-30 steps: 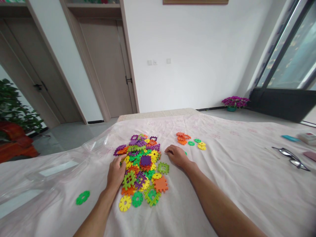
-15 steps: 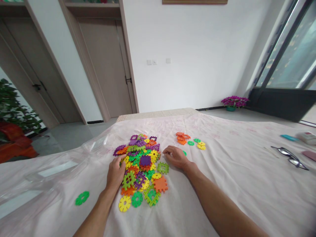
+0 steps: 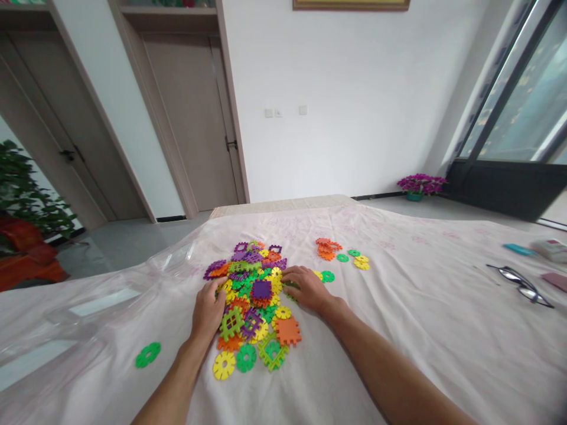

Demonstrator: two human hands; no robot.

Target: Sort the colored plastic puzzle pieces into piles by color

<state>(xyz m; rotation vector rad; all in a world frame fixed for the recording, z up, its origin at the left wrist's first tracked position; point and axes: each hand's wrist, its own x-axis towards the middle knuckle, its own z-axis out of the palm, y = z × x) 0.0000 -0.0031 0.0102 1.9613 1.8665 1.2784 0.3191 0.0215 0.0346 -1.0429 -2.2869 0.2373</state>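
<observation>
A heap of plastic interlocking pieces (image 3: 245, 289) lies on the cloth, mixing notched discs and toothed squares in several colours. Along its left edge rests my left hand (image 3: 208, 308), open, fingers against the pieces. My right hand (image 3: 309, 288) is at the right edge, open, its extended fingers touching or just over the pieces and covering most of a light green square frame. A purple square (image 3: 261, 289) tops the heap between both hands. In front lie an orange square (image 3: 288, 331), a yellow disc (image 3: 224, 365) and a green disc (image 3: 245, 358).
Orange squares (image 3: 326, 248) and a few discs (image 3: 361, 262) lie apart, further right. One green disc (image 3: 147, 355) sits at left, near clear plastic packaging (image 3: 106, 304). Eyeglasses (image 3: 519, 284), a blue item (image 3: 518, 249) and a white box (image 3: 550, 248) lie far right on the tablecloth (image 3: 420, 307).
My right hand has shifted left onto the heap's right edge, covering the light green frame and uncovering a green disc behind it. My left hand has stayed in place.
</observation>
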